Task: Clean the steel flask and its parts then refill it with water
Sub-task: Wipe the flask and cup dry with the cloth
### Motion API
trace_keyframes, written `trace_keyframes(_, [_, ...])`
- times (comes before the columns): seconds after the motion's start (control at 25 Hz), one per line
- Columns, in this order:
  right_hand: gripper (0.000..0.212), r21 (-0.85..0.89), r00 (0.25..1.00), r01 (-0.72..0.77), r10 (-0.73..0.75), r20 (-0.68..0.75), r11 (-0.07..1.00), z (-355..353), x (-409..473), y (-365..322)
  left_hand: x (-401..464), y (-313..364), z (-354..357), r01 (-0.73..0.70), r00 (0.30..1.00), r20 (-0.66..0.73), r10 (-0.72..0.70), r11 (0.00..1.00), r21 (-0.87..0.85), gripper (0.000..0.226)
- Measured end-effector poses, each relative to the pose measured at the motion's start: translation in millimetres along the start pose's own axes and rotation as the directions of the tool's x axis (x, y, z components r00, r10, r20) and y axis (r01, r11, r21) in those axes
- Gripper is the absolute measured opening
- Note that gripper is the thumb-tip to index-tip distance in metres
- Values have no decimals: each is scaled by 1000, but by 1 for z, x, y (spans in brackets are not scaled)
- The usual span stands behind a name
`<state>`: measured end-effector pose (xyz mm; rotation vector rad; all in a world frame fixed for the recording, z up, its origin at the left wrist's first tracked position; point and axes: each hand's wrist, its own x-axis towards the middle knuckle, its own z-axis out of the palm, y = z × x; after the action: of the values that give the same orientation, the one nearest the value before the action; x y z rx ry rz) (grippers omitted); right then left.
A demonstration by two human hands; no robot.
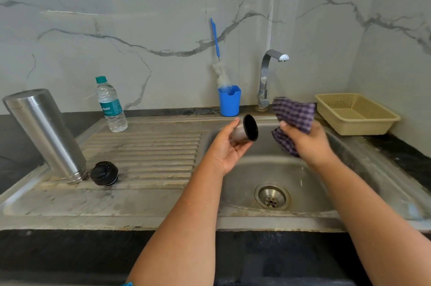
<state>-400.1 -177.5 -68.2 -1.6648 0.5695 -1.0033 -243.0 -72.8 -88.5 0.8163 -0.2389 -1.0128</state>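
hands over the sink (349, 192): left (229, 146) grips steel cup (247, 130), right (305, 139) grips checked cloth (293, 115).

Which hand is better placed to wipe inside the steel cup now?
Probably the right hand: it already grips the checked cloth beside the cup, whose open mouth faces it. The left hand holds the cup.

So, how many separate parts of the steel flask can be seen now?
3. The flask body stands inverted on the drainboard, the black stopper lies beside it, and the cup lid is in the left hand over the sink. Nothing suggests hidden parts.
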Motion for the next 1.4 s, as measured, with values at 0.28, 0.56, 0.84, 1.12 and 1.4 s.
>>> trace_keyframes(0.28, [53, -707, 876, 476, -208, 436, 523, 49, -12, 26, -1, -2, 0, 7, 995, -100, 15, 976, 218, 35])
trace_keyframes(0.56, [61, -854, 853, 521, 30, 521, 5, 46, -15, 26, 1, -7, -4, 54, 992, -126, 23, 820, 570, 39])
trace_keyframes(0.84, [43, -892, 930, 367, -101, 353, 265, 63, -14, 9, 4, 1, 4, -79, 995, -24, 95, 926, 369, 23])
trace_keyframes(1.12, [45, 12, 787, -478, 422, 450, 878, 30, -9, 9, 2, -1, -8, -168, 975, 209, 80, 879, 447, 24])
trace_keyframes(1.4, [35, 303, 829, -472, 301, 471, 828, 18, -6, 16, 5, -14, 10, -227, 971, 161, 178, 898, 376, 41])
